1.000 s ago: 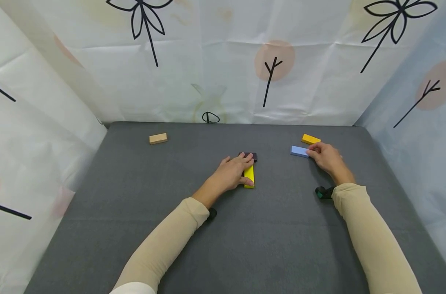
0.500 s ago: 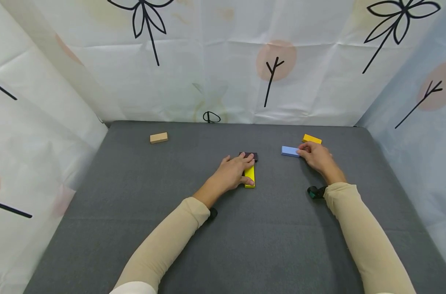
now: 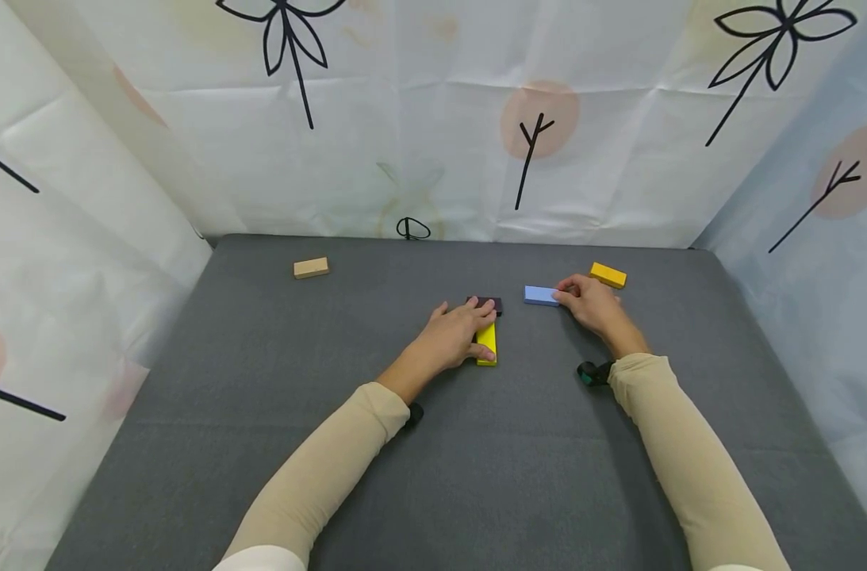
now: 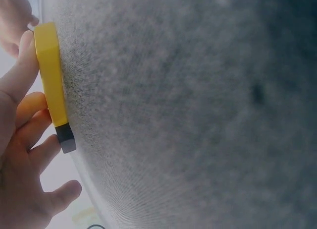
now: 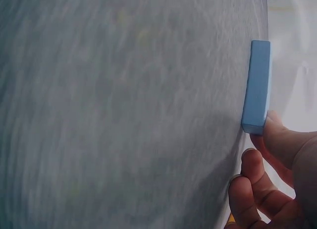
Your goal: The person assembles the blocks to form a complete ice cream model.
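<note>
On the grey worktop (image 3: 262,341), right of its middle and toward the far edge, the left hand (image 3: 450,337) lies with fingers spread and fairly straight, touching a yellow block (image 3: 486,341) near its thumb and a dark block (image 3: 499,308) at its fingertips, wrapped round neither. The two blocks appear to meet, the dark one on the far-edge side; any uneven push from that hand could skew them or part the join, which the fingers partly cover. The right hand (image 3: 592,305) pinches a light blue block (image 3: 540,296) by its right end between thumb and finger, other fingers curled loosely. That block sits near the dark one, apart from it; held at one end only, it could swivel, or its free end could knock the dark block askew. Whether its underside touches the worktop is hard to tell. An orange block (image 3: 608,275) toward the far right corner lies close behind the right hand, where a backward brush could shift it; a tan block (image 3: 311,268) near the far left corner is well clear.
</note>
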Tool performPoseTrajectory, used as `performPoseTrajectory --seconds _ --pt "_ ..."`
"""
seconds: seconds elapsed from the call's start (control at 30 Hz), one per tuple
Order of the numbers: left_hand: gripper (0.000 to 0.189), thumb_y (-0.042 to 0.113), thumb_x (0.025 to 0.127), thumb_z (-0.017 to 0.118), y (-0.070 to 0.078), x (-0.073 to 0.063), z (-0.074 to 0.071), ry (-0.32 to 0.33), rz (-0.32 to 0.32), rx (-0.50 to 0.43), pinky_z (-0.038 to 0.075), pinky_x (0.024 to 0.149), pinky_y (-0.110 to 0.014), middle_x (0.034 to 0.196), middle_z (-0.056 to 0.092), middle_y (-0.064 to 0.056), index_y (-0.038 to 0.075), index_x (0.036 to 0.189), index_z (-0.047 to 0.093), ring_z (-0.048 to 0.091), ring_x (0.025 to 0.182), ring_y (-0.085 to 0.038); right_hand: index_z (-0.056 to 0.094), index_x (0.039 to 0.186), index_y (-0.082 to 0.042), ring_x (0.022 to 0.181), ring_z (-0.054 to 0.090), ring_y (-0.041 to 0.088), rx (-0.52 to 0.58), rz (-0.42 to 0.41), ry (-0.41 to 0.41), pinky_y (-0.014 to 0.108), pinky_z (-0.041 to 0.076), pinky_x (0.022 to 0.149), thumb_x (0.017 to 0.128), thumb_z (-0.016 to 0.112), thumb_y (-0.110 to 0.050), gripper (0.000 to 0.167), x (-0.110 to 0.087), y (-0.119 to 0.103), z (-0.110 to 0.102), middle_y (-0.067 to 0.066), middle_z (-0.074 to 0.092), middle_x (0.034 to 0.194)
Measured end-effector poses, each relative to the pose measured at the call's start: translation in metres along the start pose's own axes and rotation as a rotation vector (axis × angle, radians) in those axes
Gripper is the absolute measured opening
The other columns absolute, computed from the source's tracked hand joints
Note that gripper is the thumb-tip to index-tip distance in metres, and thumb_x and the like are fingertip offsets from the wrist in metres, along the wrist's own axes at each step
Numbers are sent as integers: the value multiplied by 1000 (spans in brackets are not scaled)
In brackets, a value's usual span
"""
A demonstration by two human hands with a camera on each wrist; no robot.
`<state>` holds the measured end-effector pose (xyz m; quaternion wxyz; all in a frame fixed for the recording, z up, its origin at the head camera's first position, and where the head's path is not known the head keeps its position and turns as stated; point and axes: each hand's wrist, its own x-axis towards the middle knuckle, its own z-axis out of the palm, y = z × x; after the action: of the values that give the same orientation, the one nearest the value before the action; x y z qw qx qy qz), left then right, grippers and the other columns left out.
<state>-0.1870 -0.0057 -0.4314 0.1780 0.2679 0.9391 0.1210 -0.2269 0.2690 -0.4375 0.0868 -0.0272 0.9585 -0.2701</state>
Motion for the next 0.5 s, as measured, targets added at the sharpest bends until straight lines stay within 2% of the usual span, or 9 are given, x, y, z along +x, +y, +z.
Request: performPoseTrajectory --seconds 0.13,0.3,0.5 --pt "81 54 92 63 0 -1 0 -6 -2 4 15 129 -59 171 17 12 25 161 31 14 161 -16 63 126 -5 93 54 33 3 0 3 63 32 98 107 54 -33 35 3 -6 6 16 62 99" --pt "81 54 92 63 0 0 -1 -14 -5 6 15 129 -60 171 16 12 26 161 30 14 161 -16 63 126 -5 95 55 33 0 -6 9 60 33 97 107 55 -32 34 6 -14 11 17 62 103" --pt "83 57 91 62 -1 1 -1 -21 -9 21 15 129 -59 171 15 13 27 161 29 14 161 -16 63 125 -4 94 54 34 3 -28 11 60 32 95 107 55 -32 34 9 -21 14 16 62 100"
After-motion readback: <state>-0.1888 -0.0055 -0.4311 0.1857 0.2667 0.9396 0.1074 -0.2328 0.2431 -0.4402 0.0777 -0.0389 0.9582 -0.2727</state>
